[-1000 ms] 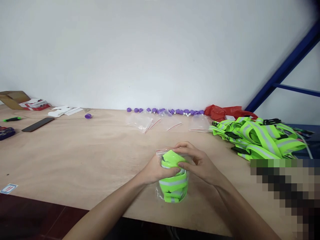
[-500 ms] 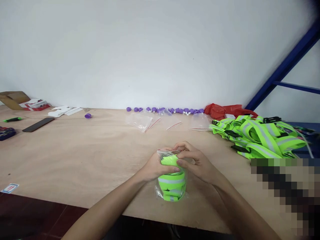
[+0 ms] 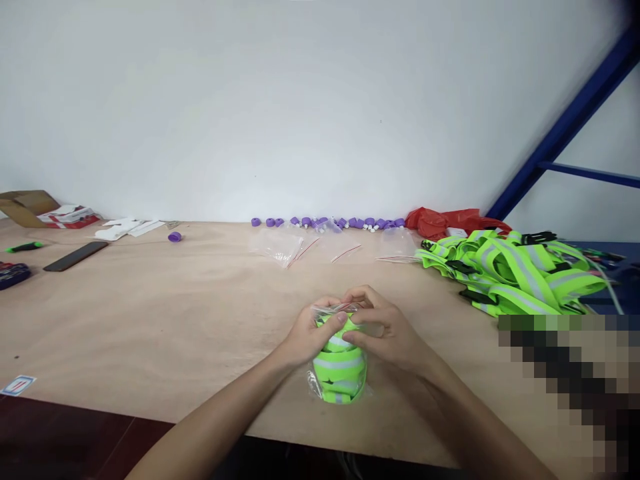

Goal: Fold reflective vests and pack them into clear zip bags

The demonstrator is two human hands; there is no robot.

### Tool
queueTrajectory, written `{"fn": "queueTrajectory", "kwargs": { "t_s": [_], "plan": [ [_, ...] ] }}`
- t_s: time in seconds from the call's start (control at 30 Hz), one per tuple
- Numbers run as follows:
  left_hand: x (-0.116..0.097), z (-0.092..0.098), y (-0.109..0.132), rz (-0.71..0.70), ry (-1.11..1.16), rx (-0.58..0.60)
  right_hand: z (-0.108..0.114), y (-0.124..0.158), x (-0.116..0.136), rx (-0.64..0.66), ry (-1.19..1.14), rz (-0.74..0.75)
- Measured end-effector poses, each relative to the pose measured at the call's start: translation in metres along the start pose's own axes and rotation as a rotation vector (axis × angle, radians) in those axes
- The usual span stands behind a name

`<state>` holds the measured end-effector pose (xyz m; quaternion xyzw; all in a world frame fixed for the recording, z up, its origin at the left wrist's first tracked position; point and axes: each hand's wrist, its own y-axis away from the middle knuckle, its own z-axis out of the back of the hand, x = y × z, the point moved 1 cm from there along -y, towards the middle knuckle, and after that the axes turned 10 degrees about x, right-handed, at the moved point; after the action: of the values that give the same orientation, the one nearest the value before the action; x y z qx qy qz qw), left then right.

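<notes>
Along the rear of the bench (image 3: 175,320), caps (image 3: 306,222) are lined up, with bags (image 3: 277,248) laid in front. Straps (image 3: 527,270) are heaped at right. At left, a dark slab (image 3: 76,257), papers (image 3: 114,231) and a label (image 3: 19,385) are placed.

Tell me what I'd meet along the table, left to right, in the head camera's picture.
Green-tipped tool, dark slab, white papers, lone purple piece, left hand, bagged strap, right hand, strap pile.
</notes>
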<state>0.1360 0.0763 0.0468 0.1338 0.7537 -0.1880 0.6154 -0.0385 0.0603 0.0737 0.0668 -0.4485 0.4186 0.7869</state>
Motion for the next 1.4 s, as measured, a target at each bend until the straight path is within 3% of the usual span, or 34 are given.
{"fn": "queueTrajectory", "kwargs": {
  "t_s": [0.17,0.4,0.6,0.8,0.97,1.27,1.4],
  "plan": [
    [-0.002,0.001,0.001,-0.061,-0.064,-0.034,0.001,-0.002,-0.005,-0.126,-0.002,0.038],
    [-0.002,0.001,0.001,-0.092,0.098,-0.011,0.000,0.000,-0.001,0.042,-0.049,0.039],
    [0.000,0.000,0.001,-0.029,-0.016,-0.009,0.000,0.000,-0.008,-0.248,-0.214,-0.028],
    [0.001,-0.003,0.003,-0.019,-0.074,-0.091,-0.010,-0.006,-0.012,-0.383,-0.374,-0.232],
    [0.001,-0.005,0.004,-0.016,-0.057,-0.162,-0.009,-0.007,-0.018,-0.263,-0.423,-0.327],
    [0.002,-0.005,0.002,-0.067,-0.083,-0.279,-0.010,-0.007,-0.015,-0.320,-0.368,-0.290],
    [0.004,-0.005,0.002,-0.081,-0.046,-0.329,-0.008,-0.005,-0.013,-0.253,-0.409,-0.311]
  ]
}}
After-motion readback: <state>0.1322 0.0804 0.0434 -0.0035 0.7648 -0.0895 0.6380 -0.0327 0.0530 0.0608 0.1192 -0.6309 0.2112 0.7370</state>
